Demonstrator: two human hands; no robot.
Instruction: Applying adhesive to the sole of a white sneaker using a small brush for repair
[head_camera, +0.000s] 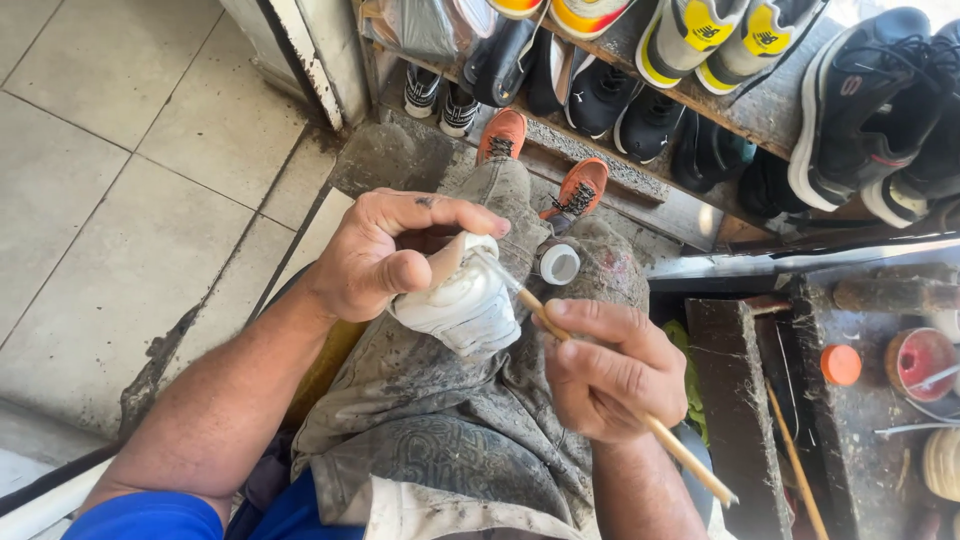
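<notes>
**Two hands, one small white shoe, and shelves of shoes behind**

Two hands work over the person's lap, and the small white shoe (458, 305) there is the thing to place everything else by. It rests on the knee of stained grey trousers (440, 420). The left hand (385, 255) grasps it from the left, thumb on the side, fingers curled over the open top. The right hand (605, 370), just right of the shoe and lower, is closed around a thin wooden-handled brush (640, 415) whose tip meets the shoe's upper edge; the handle runs back past the wrist.

Just right of the shoe's top, a small white bottle cap or pot (559, 264) sits on the other knee, close to the brush's path. Above the shoe, the person's own orange shoes (540, 165) rest on a dusty step. Beyond them, a wooden rack (740, 115) holds rows of sneakers: black pairs, and white ones with yellow.

Right of the shoe, well apart, is a grimy workbench (860, 410) with an orange lid (841, 364) and an open red tin (920, 362). Left of the shoe lies tiled floor (110, 190).
</notes>
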